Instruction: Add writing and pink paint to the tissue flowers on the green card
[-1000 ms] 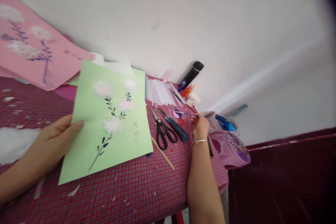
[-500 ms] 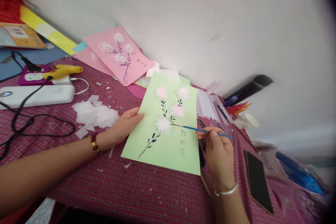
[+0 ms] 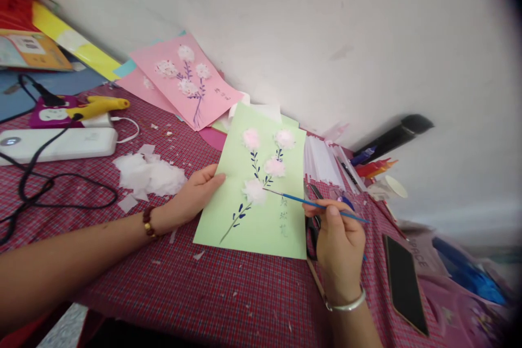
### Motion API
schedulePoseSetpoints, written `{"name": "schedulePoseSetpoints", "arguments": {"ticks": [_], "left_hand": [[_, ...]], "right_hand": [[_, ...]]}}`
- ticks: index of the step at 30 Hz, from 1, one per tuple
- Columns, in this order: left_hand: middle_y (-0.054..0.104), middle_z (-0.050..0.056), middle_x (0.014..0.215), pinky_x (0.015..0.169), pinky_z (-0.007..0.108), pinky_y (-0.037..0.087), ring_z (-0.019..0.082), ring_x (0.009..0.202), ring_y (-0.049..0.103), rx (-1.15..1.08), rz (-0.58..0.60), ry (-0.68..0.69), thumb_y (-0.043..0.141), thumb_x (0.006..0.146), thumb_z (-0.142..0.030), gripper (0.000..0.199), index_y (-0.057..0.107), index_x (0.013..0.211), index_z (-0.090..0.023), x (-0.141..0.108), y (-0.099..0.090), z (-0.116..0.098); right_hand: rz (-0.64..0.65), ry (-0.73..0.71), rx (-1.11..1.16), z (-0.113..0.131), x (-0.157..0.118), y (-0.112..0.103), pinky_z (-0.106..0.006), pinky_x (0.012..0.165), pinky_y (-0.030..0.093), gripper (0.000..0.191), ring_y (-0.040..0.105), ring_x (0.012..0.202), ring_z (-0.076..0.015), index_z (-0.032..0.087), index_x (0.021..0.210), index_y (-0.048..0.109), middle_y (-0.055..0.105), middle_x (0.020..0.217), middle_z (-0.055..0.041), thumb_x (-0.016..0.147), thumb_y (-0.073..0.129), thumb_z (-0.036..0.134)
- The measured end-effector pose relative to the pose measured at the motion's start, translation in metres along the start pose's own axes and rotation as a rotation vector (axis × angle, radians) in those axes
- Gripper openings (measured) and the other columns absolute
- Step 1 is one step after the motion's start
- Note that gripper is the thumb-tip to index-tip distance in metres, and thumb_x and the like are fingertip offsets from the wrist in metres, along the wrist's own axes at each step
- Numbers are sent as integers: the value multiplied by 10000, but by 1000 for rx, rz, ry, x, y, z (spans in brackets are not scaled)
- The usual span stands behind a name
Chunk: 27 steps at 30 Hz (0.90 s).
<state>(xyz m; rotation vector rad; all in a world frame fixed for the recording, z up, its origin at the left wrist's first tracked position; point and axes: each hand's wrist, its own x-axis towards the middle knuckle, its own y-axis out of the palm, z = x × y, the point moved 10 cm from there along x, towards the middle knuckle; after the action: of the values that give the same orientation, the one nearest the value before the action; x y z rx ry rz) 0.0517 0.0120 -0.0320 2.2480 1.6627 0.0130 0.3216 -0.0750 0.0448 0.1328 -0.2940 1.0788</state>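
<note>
My left hand (image 3: 200, 189) grips the left edge of a light green sheet of paper (image 3: 222, 217), thumb on top, holding it tilted above the table. Several fluffy white-pink paper flowers (image 3: 254, 191) are stuck on it, with painted dark stems and leaves and a column of written characters at lower right. Between the closed fingers of my right hand (image 3: 340, 239) is a thin blue paintbrush (image 3: 302, 199). Its tip is at the right side of the lowest flower; whether it touches the paper I cannot tell.
White tissue pieces (image 3: 149, 174) lie left of the sheet. Behind are pink flower pictures (image 3: 204, 98). A white power bank (image 3: 61, 144), black cable (image 3: 77, 206) and yellow glue gun (image 3: 100, 107) sit at left. A phone (image 3: 405, 283) lies right, scissors (image 3: 313, 234) beside the sheet.
The green sheet has tilted and turned slightly, its lower right corner shifting up and left. The brush tip has moved slightly up and left, staying by the lowest flower. Both hands keep their grips.
</note>
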Motion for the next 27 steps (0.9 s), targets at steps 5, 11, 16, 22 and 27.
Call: {"name": "schedulePoseSetpoints", "arguments": {"ticks": [5, 11, 16, 22, 27], "left_hand": [[740, 63, 913, 556, 242, 551, 149, 647, 674, -2, 35, 7, 617, 871, -389, 360, 588, 1168, -186, 1, 2, 2], [734, 50, 865, 535, 224, 542, 133, 618, 661, -30, 53, 30, 605, 887, -361, 318, 591, 1144, -175, 1, 3, 3], [739, 56, 884, 526, 231, 545, 140, 616, 668, -25, 48, 25, 615, 880, -379, 341, 590, 1158, -184, 2, 1, 6], [746, 58, 859, 500, 224, 541, 146, 591, 667, 35, -1, -19, 625, 855, -375, 353, 606, 1149, -182, -2, -1, 0], [752, 22, 790, 468, 241, 549, 158, 543, 662, 65, -91, -111, 668, 816, -393, 453, 580, 1218, -203, -7, -9, 1]], "right_hand": [[143, 44, -32, -7, -1, 14, -357, 793, 491, 189, 643, 802, -199, 194, 892, 714, 681, 847, -50, 905, 592, 338], [181, 37, 14, -5, -1, 16, -354, 830, 472, 156, 635, 833, -195, 221, 891, 716, 666, 858, -28, 907, 584, 302], [292, 25, -93, -8, -6, 28, -331, 819, 459, 169, 629, 831, -183, 219, 924, 724, 680, 863, -28, 928, 570, 288], [196, 26, -71, 2, 4, 9, -308, 764, 471, 153, 627, 775, -170, 201, 869, 706, 674, 814, -24, 906, 575, 270], [-220, -130, -49, 13, 39, -80, -296, 664, 474, 157, 592, 601, -146, 194, 752, 639, 628, 675, 12, 862, 593, 297]]}}
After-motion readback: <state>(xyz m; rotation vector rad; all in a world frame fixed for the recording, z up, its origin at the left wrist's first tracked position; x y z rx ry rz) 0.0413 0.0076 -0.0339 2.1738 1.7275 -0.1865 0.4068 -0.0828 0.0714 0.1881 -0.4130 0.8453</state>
